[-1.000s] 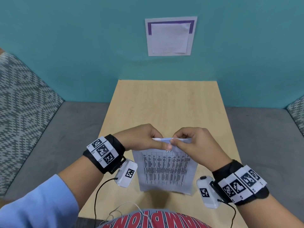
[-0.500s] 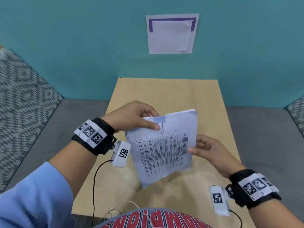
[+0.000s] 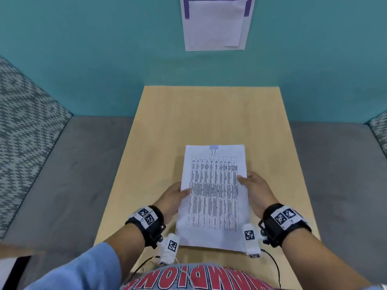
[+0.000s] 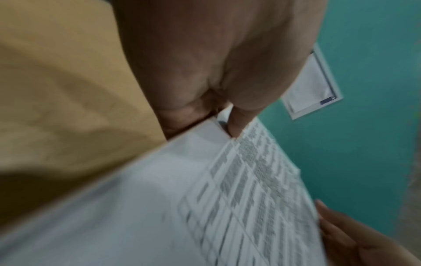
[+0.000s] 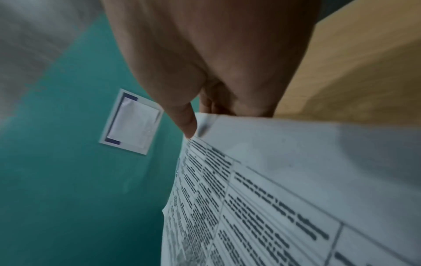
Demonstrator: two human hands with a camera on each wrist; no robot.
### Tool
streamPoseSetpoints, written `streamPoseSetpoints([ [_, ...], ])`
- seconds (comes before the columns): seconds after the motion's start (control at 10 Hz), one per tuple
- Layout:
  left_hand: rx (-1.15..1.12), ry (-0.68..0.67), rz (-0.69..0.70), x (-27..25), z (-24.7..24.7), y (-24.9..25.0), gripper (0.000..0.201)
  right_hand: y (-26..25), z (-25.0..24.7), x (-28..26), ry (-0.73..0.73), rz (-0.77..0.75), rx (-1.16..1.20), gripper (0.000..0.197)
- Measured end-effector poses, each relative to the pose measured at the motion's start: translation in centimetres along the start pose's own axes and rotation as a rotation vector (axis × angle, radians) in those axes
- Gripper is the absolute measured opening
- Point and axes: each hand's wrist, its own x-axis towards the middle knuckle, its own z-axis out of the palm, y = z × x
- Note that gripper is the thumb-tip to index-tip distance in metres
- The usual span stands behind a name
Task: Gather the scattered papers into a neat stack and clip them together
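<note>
Clipped paper stack (image 3: pixel 213 195), long axis toward table's (image 3: pixel 209 114) far edge, lies between hands: left hand (image 3: pixel 170 198) and right hand (image 3: pixel 256 190) pinch its side edges; binder clip (image 3: pixel 213 149) farthest from both.

head looks down; wrists close, sharing papers (image 3: pixel 213 195).

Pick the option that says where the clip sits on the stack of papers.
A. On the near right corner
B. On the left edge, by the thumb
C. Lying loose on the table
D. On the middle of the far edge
D: in the head view the clip bites the middle of the far edge of the papers, while both hands hold the side edges lower down.
</note>
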Motion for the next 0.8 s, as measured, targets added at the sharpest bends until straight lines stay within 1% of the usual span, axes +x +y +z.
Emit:
streamPoseSetpoints([
  [0.1,0.039,0.096,0.0,1.7,0.3,-0.4,0.043,2.7,-0.6,1.7,-0.024,0.132,-0.183,0.032],
  [0.2,0.11,0.194,0.006,4.5,-0.4,-0.2,0.041,4.5,-0.4,3.7,-0.01,0.142,-0.342,0.037],
  [0.3,0.242,0.264,0.005,7.0,-1.3,0.4,0.045,5.1,0.6,5.7,0.078,0.077,-0.451,0.035],
  [0.4,0.295,0.237,0.011,8.9,-2.1,0.6,0.045,5.4,1.3,7.0,0.109,0.003,-0.606,0.033],
  [0.5,0.353,0.198,0.017,9.4,-2.5,0.8,0.047,5.7,1.7,7.3,0.064,-0.036,-0.748,0.039],
  [0.6,0.471,0.174,0.054,9.4,-3.1,0.2,0.045,5.8,1.7,7.4,0.029,-0.054,-0.822,0.046],
  [0.7,0.717,0.261,-0.054,8.7,-3.8,-0.5,0.066,5.5,1.1,7.2,0.021,-0.038,-0.955,0.048],
  [0.8,0.723,0.292,-0.106,6.5,-5.3,-2.4,0.072,5.7,0.3,6.2,-0.074,-0.017,-1.163,0.049],
])
